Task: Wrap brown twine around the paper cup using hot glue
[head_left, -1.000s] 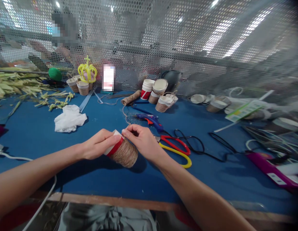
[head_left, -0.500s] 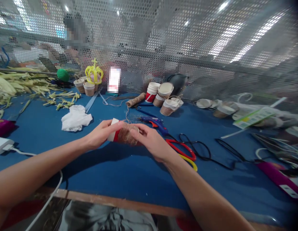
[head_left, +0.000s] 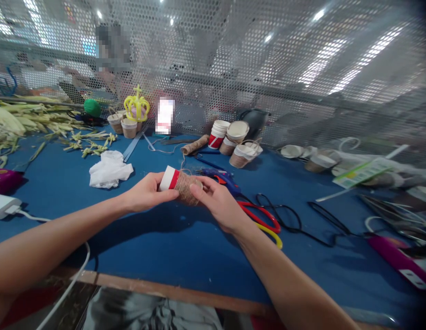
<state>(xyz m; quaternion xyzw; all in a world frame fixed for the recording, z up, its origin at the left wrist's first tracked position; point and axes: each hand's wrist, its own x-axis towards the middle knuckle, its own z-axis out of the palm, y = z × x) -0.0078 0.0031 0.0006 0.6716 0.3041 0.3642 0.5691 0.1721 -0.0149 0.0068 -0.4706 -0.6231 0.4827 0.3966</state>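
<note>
A paper cup (head_left: 187, 188), lying sideways in the air above the blue table (head_left: 164, 252), has brown twine wound round much of it, with a red and white band bare at its left end. My left hand (head_left: 149, 191) holds that left end, thumb along the near side. Around the twine-covered right end are the fingers and thumb of my right hand (head_left: 214, 199). A strand of twine runs from the cup up to a twine roll (head_left: 195, 145) behind it. Just beyond my right hand lies a blue glue gun (head_left: 226, 179), partly hidden.
Red and yellow scissor handles (head_left: 262, 215) and a black cable lie right of my right hand. A crumpled white cloth (head_left: 110, 169) is at left. Twine-wrapped cups (head_left: 242, 156) stand at the back before a perforated metal screen (head_left: 206, 55). Corn husks (head_left: 16, 119) cover the far left.
The cup has turned in my hands, so more of its white and red end shows. My left thumb has moved down from the cup's top to its near side.
</note>
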